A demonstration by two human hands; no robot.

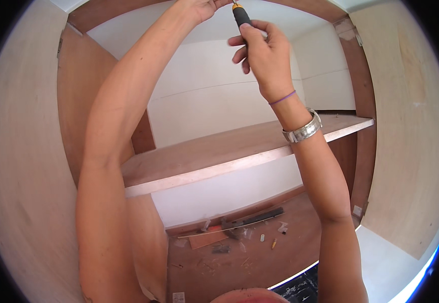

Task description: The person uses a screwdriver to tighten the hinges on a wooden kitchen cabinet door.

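Raised to the top of the view, my right hand (pixel 271 53) is closed round the dark grip of a screwdriver (pixel 241 16) with a yellow collar. The tool points up, and its tip is cut off by the upper edge. My left hand (pixel 202 9) is also up there, just left of the shaft, its fingers bent close to the metal. What they pinch, if anything, is out of sight. Both hands are near the top wooden frame (pixel 285 5) of an open cabinet.
Below my hands a wooden shelf (pixel 214 146) crosses the cabinet. On the cabinet floor (pixel 260 262) lie a hammer (pixel 260 218), an orange-brown flat piece (pixel 207 239), a small yellow piece (pixel 274 244) and scraps. Open doors flank me, left (pixel 22 151) and right (pixel 406 126).
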